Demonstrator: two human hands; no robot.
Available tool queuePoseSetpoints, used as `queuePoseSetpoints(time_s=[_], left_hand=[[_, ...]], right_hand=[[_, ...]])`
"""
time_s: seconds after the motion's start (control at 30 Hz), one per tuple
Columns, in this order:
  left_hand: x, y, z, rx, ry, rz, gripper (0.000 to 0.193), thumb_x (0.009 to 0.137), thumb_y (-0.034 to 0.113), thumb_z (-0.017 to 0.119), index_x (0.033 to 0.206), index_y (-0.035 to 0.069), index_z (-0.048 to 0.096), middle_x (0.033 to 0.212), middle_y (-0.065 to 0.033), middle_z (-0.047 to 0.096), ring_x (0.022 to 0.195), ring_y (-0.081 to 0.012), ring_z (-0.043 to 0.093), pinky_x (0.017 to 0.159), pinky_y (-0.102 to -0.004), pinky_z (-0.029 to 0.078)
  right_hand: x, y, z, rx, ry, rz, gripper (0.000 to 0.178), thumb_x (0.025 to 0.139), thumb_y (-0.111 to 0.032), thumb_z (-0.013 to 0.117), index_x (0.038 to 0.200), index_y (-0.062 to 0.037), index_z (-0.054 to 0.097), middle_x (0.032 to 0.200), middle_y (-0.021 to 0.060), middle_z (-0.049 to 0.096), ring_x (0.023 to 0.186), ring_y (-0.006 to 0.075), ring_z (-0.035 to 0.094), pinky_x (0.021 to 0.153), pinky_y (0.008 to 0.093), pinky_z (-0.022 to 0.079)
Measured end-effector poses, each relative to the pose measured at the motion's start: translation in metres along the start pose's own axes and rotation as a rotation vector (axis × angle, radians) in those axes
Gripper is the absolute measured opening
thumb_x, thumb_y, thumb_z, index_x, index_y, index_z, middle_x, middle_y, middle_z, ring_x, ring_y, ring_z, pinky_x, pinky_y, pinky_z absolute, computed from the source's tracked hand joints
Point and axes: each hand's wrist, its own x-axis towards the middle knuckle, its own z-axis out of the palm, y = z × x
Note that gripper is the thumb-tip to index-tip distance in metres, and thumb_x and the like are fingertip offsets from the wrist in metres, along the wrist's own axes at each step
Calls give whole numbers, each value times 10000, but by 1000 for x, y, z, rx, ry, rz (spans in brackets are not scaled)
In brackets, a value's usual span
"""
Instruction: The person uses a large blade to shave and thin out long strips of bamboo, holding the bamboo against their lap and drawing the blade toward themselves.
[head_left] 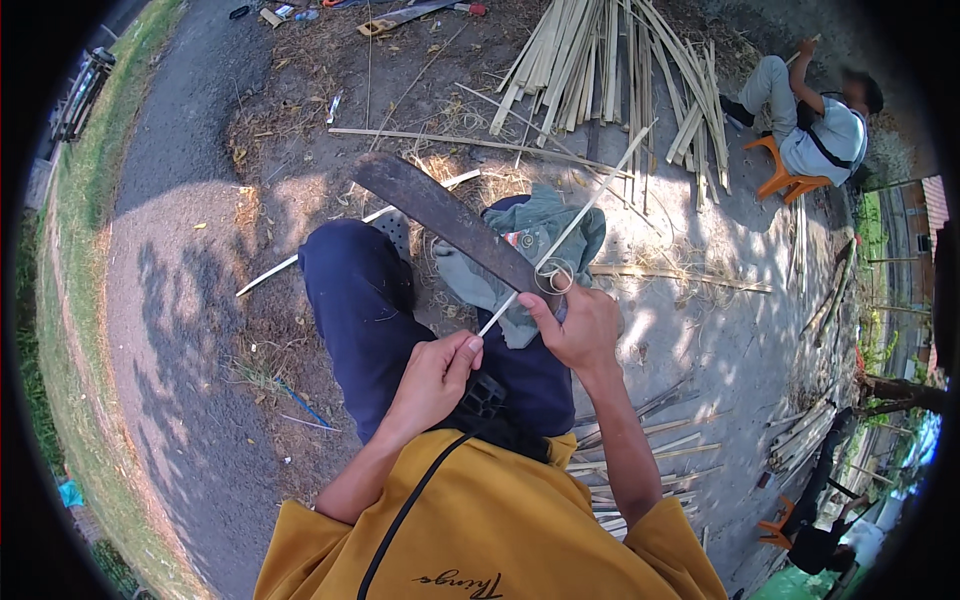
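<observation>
My left hand [436, 378] is closed around the lower end of a thin pale bamboo strip [600, 192], which slants up and to the right over my lap. My right hand [583, 328] grips a machete [440, 215] with a wide, dark, worn blade pointing to the upper left. Its handle is hidden in my fingers. Blade and strip cross beside my right thumb, where a thin curled shaving [548, 272] hangs. Under the blade, a grey-green cloth [470, 275] lies over my right leg.
A large pile of split bamboo strips [590, 70] lies ahead, with a handsaw [400, 18] farther left. More strips [660, 455] lie to my right. One person sits on an orange stool [785, 175] at upper right; another [820, 540] is at lower right.
</observation>
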Motion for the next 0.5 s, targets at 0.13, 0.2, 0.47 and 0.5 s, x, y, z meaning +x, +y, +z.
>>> queuePoseSetpoints(time_s=[0.13,0.2,0.47,0.5], left_hand=[[-24,-6,-6,-5,24,-24,364,1109,206,510,804,14,560,603,-40,455,548,-116,422,534,-314,348],[-39,-8,-13,-7,33,-30,365,1108,207,510,802,15,563,600,-37,455,545,-114,420,531,-312,342],[-104,-17,-41,68,9,-167,305,1081,165,552,813,23,584,572,-87,438,501,-147,400,501,-338,320],[-111,-19,-44,79,7,-182,300,1079,160,552,813,26,586,572,-86,440,500,-150,411,501,-337,327]], right_hand=[[-2,-4,1,-29,46,-23,576,929,-640,667,991,-71,734,583,171,630,573,387,673,523,469,495],[-2,-1,5,-2,67,-22,578,929,-636,668,1007,-68,736,586,180,630,577,391,673,528,472,497],[-5,-2,3,-35,-2,46,557,933,-607,668,1048,-67,743,641,178,652,630,416,675,573,474,499],[-4,-3,3,-31,-13,49,511,942,-558,681,1059,-64,743,661,170,653,648,424,666,599,473,491]])
